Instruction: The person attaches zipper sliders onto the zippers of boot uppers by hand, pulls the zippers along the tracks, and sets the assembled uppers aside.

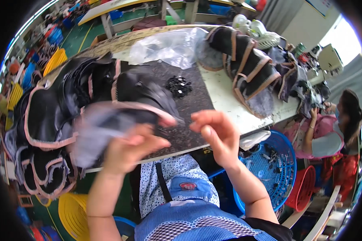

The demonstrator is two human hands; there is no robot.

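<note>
My left hand [132,146] is over the table's front edge, smeared by motion. It grips a black boot upper [142,116] with a pink zip edge and grey lining, also blurred; the exact finger contact is hard to see. Just to the right, my right hand [219,134] is raised with its fingers curled and thumb apart, and nothing shows between them. Beyond the hands, a small heap of shiny black pieces [179,86] lies on the dark table mat [201,96]. Stacked black uppers [50,114] with pink zip edges cover the table's left side.
A clear plastic bag [165,46] lies at the back. More zip-edged uppers [251,68] overlap on the right. Below the table stand a blue basket [287,180] with scraps, a red basket [305,188] and a yellow basket [72,213]. A co-worker [330,132] sits at the right.
</note>
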